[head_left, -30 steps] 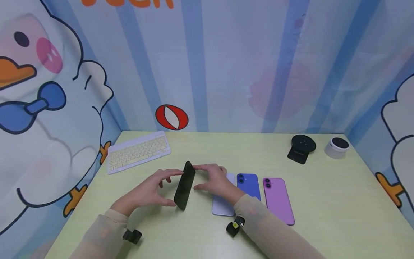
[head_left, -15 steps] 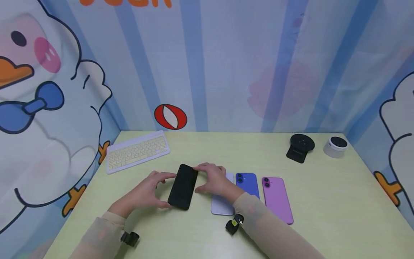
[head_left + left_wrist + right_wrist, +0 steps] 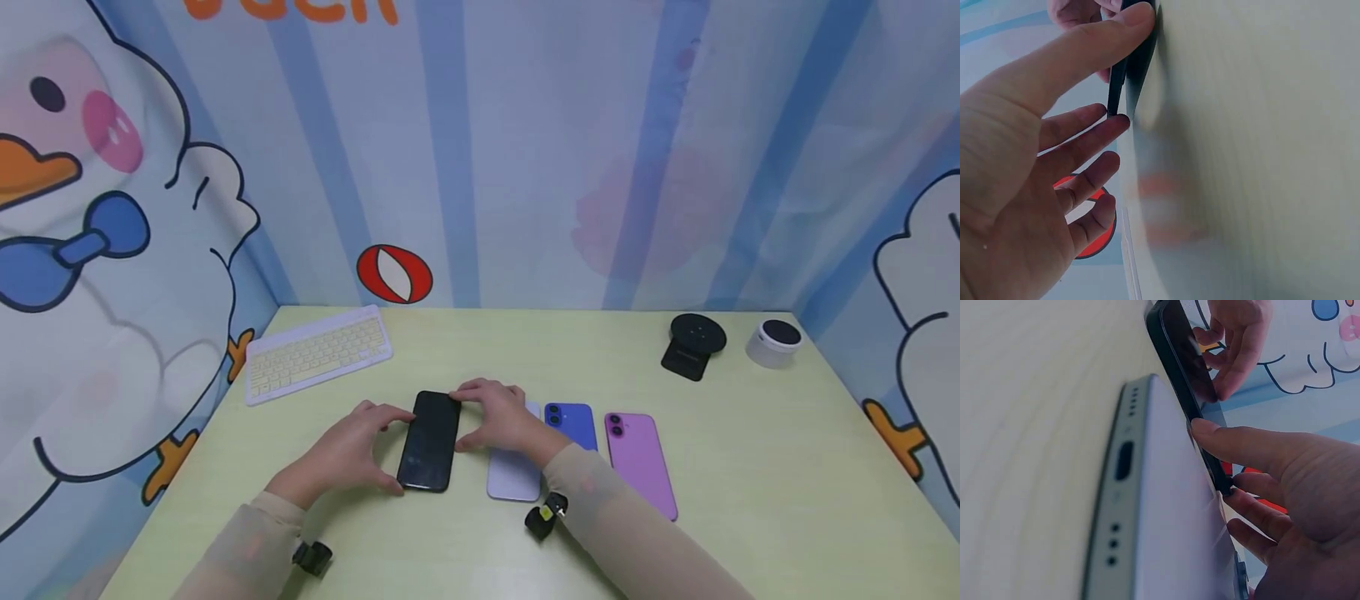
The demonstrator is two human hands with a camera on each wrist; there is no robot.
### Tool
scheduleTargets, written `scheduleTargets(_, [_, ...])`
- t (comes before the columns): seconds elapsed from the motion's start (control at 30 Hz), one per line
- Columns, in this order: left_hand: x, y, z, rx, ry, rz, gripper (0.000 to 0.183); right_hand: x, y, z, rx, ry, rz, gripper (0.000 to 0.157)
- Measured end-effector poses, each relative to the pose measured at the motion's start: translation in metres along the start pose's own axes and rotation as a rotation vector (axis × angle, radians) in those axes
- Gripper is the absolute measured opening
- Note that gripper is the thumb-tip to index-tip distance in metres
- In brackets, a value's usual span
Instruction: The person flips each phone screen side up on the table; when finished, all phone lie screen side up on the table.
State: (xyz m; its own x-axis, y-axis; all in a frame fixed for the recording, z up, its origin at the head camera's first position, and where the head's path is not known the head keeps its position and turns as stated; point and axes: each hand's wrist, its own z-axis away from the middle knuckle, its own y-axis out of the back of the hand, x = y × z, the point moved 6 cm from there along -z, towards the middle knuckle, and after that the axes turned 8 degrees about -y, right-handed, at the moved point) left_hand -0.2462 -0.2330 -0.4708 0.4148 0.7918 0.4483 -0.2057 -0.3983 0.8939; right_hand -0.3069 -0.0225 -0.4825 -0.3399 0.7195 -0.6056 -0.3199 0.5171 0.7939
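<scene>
A black smartphone (image 3: 430,442), dark screen facing up, lies between the two hands on or just above the table in the head view. My left hand (image 3: 341,454) holds its left side, thumb at the near corner and forefinger farther up the edge. On the other side my right hand (image 3: 502,421) holds the far right corner with the forefinger and the right edge with the thumb. The left wrist view shows the black phone (image 3: 1141,62) nearly edge-on with a dark shadow beneath it. Beside the right hand lies a pale lavender phone (image 3: 512,479), partly covered by that hand.
A blue phone (image 3: 573,423) and a pink phone (image 3: 642,467) lie face down to the right, the blue one partly behind the right forearm. A white keyboard (image 3: 318,354) sits at the back left. At the back right stand a black folding stand (image 3: 693,342) and a white cylinder (image 3: 775,344).
The black phone has turned from almost edge-on to screen up and come down nearer the table. Both hands have stayed at its sides, moving only slightly with it.
</scene>
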Motion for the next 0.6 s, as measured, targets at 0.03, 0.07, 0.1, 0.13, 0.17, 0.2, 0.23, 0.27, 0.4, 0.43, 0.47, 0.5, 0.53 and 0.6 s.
scheduleTargets(0.03, [0.0003,-0.0004,-0.0002,-0.001,0.004,-0.016,0.101,-0.0002,-0.0001,0.0000,-0.006,-0.001,0.001,0.079])
scheduleTargets(0.07, [0.0003,-0.0010,-0.0006,-0.003,0.006,-0.028,0.101,-0.0002,-0.0003,-0.0002,-0.011,-0.002,0.003,0.079])
scheduleTargets(0.1, [0.0004,-0.0015,-0.0011,-0.004,0.005,-0.040,0.101,-0.0001,-0.0007,-0.0005,-0.015,-0.002,0.006,0.079])
scheduleTargets(0.13, [0.0003,-0.0022,-0.0016,-0.006,0.002,-0.048,0.102,-0.0001,-0.0008,-0.0008,-0.018,-0.002,0.009,0.079])
scheduleTargets(0.17, [0.0003,-0.0027,-0.0022,-0.006,-0.002,-0.054,0.102,0.0003,-0.0009,-0.0009,-0.019,-0.002,0.009,0.080])
scheduleTargets(0.2, [-0.0002,-0.0030,-0.0028,-0.006,-0.004,-0.056,0.102,0.0004,-0.0010,-0.0012,-0.021,-0.001,0.010,0.080])
scheduleTargets(0.23, [-0.0006,-0.0034,-0.0033,-0.006,-0.006,-0.060,0.102,0.0008,-0.0012,-0.0014,-0.021,0.001,0.011,0.080])
scheduleTargets(0.27, [-0.0006,-0.0036,-0.0041,-0.008,-0.011,-0.066,0.102,0.0013,-0.0014,-0.0017,-0.022,0.002,0.013,0.080])
scheduleTargets(0.4, [0.0010,-0.0054,-0.0073,-0.033,-0.026,-0.077,0.100,0.0030,-0.0011,-0.0021,-0.028,0.000,0.017,0.079])
scheduleTargets(0.43, [0.0020,-0.0060,-0.0080,-0.040,-0.033,-0.085,0.099,0.0033,-0.0011,-0.0020,-0.030,-0.001,0.018,0.079])
scheduleTargets(0.47, [0.0030,-0.0066,-0.0085,-0.050,-0.036,-0.089,0.099,0.0034,-0.0009,-0.0017,-0.030,-0.001,0.019,0.078])
scheduleTargets(0.5, [0.0038,-0.0071,-0.0089,-0.060,-0.035,-0.093,0.100,0.0035,-0.0008,-0.0016,-0.031,0.000,0.020,0.078])
scheduleTargets(0.53, [0.0046,-0.0075,-0.0090,-0.070,-0.034,-0.097,0.100,0.0032,-0.0009,-0.0013,-0.032,0.005,0.022,0.078])
scheduleTargets(0.6, [0.0068,-0.0074,-0.0084,-0.083,-0.032,-0.111,0.103,0.0023,-0.0009,-0.0003,-0.034,0.019,0.031,0.077])
